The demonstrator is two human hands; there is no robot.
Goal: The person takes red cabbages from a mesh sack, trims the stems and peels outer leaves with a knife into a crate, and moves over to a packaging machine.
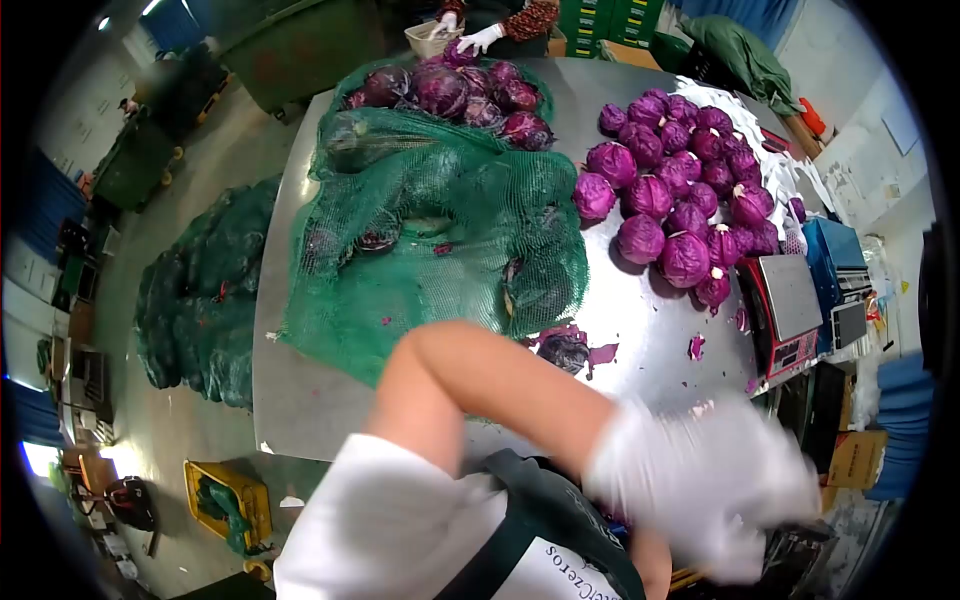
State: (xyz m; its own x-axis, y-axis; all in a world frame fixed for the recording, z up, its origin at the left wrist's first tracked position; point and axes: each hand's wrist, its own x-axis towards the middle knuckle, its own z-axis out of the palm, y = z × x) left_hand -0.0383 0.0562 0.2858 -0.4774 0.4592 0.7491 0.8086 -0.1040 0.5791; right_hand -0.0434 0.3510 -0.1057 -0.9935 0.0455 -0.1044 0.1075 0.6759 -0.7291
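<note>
My left hand [690, 460], in a white glove, reaches across my body to the lower right, in front of the steel table's near edge. Motion smears its fingers, so I cannot tell whether it holds anything. My right hand [735, 550], gloved too, overlaps it from below and is mostly hidden. On the table [345, 405] nearby lie a dark cabbage [565, 352] with torn outer leaves and a loose purple leaf piece [697, 347]. Peeled red cabbages [686, 258] are piled on the right. A green mesh sack [440, 190] spreads over the left, with untrimmed red cabbages [440, 90] at its far end.
A red-framed scale [790, 310] and a blue device [838, 260] stand at the right edge. Across the table, a co-worker's gloved hand [482, 39] touches a cabbage. Full green sacks [210, 295] and a yellow crate [230, 500] sit on the floor at left.
</note>
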